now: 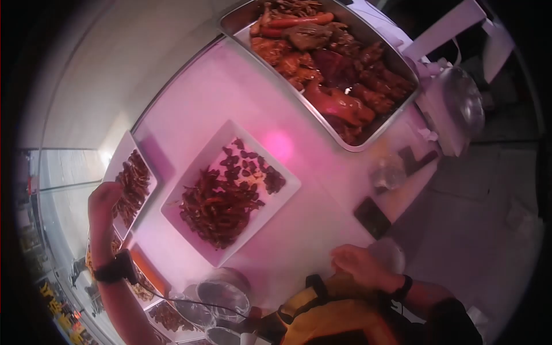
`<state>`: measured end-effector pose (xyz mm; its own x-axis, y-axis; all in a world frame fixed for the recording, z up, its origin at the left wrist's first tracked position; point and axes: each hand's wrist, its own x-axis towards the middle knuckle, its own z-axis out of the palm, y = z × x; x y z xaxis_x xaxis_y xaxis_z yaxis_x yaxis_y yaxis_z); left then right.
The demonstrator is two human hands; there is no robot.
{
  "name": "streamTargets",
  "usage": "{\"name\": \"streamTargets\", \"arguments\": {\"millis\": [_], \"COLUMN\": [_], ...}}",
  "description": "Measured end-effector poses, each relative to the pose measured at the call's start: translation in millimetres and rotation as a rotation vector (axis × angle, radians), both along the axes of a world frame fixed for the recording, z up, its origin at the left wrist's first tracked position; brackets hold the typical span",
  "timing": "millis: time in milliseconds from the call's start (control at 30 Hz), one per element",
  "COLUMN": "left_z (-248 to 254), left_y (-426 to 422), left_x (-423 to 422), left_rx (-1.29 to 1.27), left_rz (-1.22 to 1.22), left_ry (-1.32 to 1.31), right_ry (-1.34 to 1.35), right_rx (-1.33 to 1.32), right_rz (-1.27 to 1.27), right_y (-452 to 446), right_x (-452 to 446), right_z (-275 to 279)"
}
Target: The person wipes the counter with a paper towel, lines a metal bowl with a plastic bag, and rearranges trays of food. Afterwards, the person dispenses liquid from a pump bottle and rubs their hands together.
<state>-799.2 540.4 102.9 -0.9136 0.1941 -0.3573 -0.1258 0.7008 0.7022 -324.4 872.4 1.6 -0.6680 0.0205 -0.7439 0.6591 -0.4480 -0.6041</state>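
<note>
My left hand (104,198) reaches to the left edge of a white tray (150,187) of dark reddish meat pieces, its fingers bent at the food; whether they hold a piece is hidden. A black watch is on that wrist. My right hand (357,263) hovers over the near side of the table, fingers loosely extended, nothing seen in it, with a dark band on the wrist. Between the hands and farther up lies a larger white tray (286,202) with a heap of dark meat strips and smaller pieces.
A deep metal tray (328,123) of glossy cooked meats stands at the top. A dark phone-like slab (372,218) lies at the right edge, near a clear plastic container (388,172). Metal bowls (223,299) and smaller food trays (172,319) sit at the lower left. A scale-like device (445,109) stands upper right.
</note>
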Motion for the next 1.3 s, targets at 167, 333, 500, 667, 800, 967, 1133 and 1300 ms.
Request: {"name": "streamTargets", "arguments": {"millis": [167, 333, 500, 667, 800, 967, 1133, 1300], "left_z": [76.0, 46.3, -54.8, -110.5, -155.2, -189.9, -194.5, -198.6], "left_y": [107.5, 234.6, 376.8, 515.0, 573.2, 580.8, 568.7, 553.4], "left_x": [109.4, 256.0, 336.8, 351.1, 342.5, 337.5, 331.6, 326.7], "left_rx": [0.053, 0.205, 0.055, -0.013, -0.11, -0.336, -0.521, -0.48], "left_rz": [-0.217, -0.347, -0.482, -0.641, -0.639, -0.601, -0.637, -0.644], "left_ry": [0.054, -0.203, 0.019, 0.19, 0.22, 0.349, 0.33, 0.342], "right_ry": [0.124, 0.133, 0.145, 0.026, -0.003, 0.025, 0.039, 0.087], "right_rx": [0.112, 0.103, 0.101, 0.191, 0.209, 0.177, 0.133, 0.114], "right_rz": [-0.047, -0.175, -0.278, -0.386, -0.443, -0.629, -0.643, -0.675], "right_y": [17.7, 51.4, 106.5, 186.8, 235.1, 278.4, 295.2, 299.2], "right_x": [65.9, 119.1, 156.0, 187.9, 202.7, 201.6, 201.2, 199.6], "right_z": [11.6, -6.1, -24.5, -19.0, -37.3, -51.5, -67.8, -75.1]}}
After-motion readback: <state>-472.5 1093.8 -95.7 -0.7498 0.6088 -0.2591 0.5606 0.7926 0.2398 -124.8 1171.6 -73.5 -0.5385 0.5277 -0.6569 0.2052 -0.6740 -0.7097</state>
